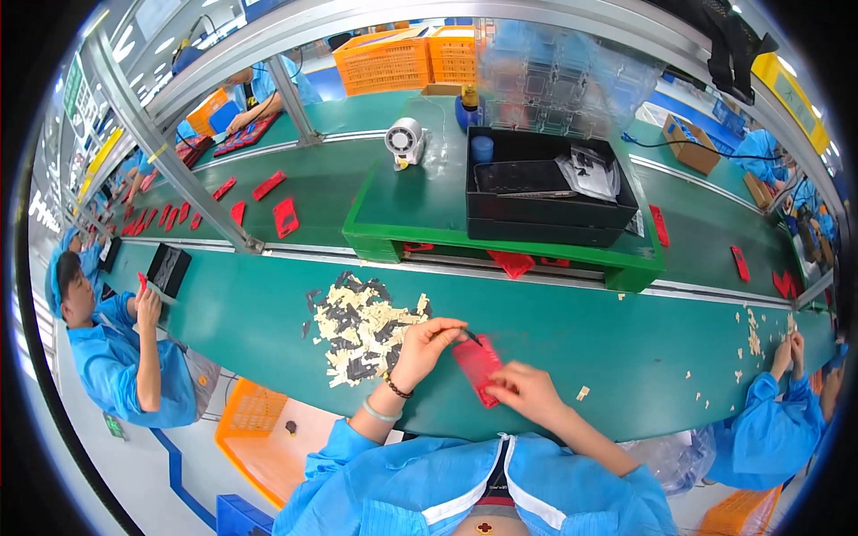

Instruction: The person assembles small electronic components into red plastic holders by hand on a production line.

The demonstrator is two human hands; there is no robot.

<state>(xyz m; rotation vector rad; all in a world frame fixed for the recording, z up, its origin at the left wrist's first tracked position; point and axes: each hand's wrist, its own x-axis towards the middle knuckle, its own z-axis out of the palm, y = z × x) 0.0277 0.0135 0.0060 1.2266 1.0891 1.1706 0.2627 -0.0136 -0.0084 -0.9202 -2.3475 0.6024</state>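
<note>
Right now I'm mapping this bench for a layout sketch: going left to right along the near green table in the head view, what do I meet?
Black tray → pile of small parts → left hand → red piece → right hand → loose beige bit → neighbour's scattered bits.

Both forearms rise from six o'clock in blue sleeves. The left hand point(427, 347) has its wrist bent, beaded and pale bands on it, fingers pinched and pointing toward three o'clock. The right hand point(525, 391) lies lower, at four o'clock of the left, fingers curled and closed in a grip.
</note>
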